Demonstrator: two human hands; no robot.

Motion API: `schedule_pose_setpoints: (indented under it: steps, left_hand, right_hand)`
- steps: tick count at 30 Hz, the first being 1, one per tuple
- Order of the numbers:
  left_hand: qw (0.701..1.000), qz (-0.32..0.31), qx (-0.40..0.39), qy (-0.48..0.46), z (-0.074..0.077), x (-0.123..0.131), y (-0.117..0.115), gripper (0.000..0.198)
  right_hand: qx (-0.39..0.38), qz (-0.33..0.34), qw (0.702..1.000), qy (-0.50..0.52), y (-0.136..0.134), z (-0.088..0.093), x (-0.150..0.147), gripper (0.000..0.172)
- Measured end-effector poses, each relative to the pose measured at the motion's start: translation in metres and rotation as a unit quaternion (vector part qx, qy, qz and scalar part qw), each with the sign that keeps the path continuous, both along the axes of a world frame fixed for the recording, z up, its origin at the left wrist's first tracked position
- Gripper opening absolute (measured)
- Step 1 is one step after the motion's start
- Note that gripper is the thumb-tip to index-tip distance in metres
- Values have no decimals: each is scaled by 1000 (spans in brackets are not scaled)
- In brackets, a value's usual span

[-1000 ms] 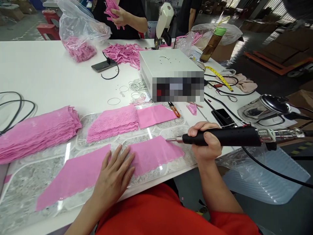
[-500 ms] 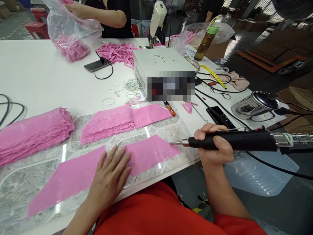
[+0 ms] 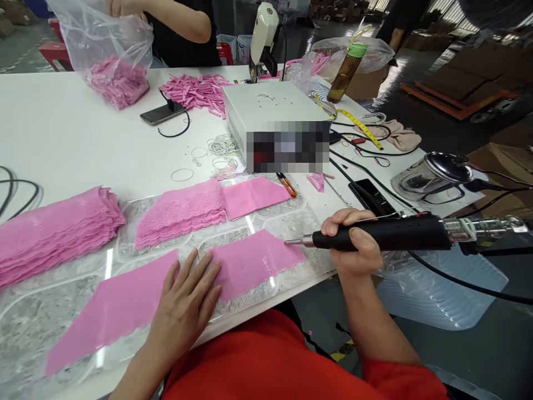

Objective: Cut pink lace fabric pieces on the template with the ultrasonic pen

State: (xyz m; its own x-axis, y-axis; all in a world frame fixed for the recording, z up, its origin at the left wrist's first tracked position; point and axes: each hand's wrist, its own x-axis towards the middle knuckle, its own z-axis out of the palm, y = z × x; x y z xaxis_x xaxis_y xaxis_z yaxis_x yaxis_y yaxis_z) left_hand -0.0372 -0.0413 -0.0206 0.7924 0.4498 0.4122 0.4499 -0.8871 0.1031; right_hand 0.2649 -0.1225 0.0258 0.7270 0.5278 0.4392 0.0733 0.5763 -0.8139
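My left hand (image 3: pixel 189 297) lies flat, fingers spread, over pink fabric near the table's front edge. Pink fabric shows on both sides of it, a left part (image 3: pixel 112 308) and a right part (image 3: pixel 254 264); my hand hides whether they join. My right hand (image 3: pixel 356 241) is wrapped round a black handheld welding gun (image 3: pixel 400 232), held nearly level. Its thin metal tip (image 3: pixel 295 241) points left and is at the right part's slanted end; I cannot tell whether it touches. Behind lie a stack of pink lace-edged pieces (image 3: pixel 181 214) and a smooth pink piece (image 3: pixel 254 195).
A thicker pink stack (image 3: pixel 58 228) lies left. Orange-handled thread snips (image 3: pixel 287 186), a grey box (image 3: pixel 277 105), a phone (image 3: pixel 162 114) and a metal cup (image 3: pixel 428 175) stand or lie behind. Cables cross the right side. A co-worker's arm (image 3: pixel 179 19) is at a plastic bag (image 3: pixel 120 72).
The welding gun and my right hand have shifted slightly left. My left hand stays in place on the fabric. The co-worker's arm and bag have moved a little, and the view has shifted slightly.
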Motion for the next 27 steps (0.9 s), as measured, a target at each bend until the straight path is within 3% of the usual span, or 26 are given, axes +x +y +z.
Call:
schedule_pose_setpoints:
  steps: [11,23,27]
  left_hand:
    - [1000,2,-9,-2,0,0,0,46]
    - [1000,-3,-6,3,1,0,1,44]
    - [999,-27,1,-22,9,3,-5,38]
  right_hand:
    - [-16,-24,999,19,-28,6,16,12]
    - [-10,-8,1000,2,-31,1,17,9]
    - [8,-59,998,23,-33,2,22,13]
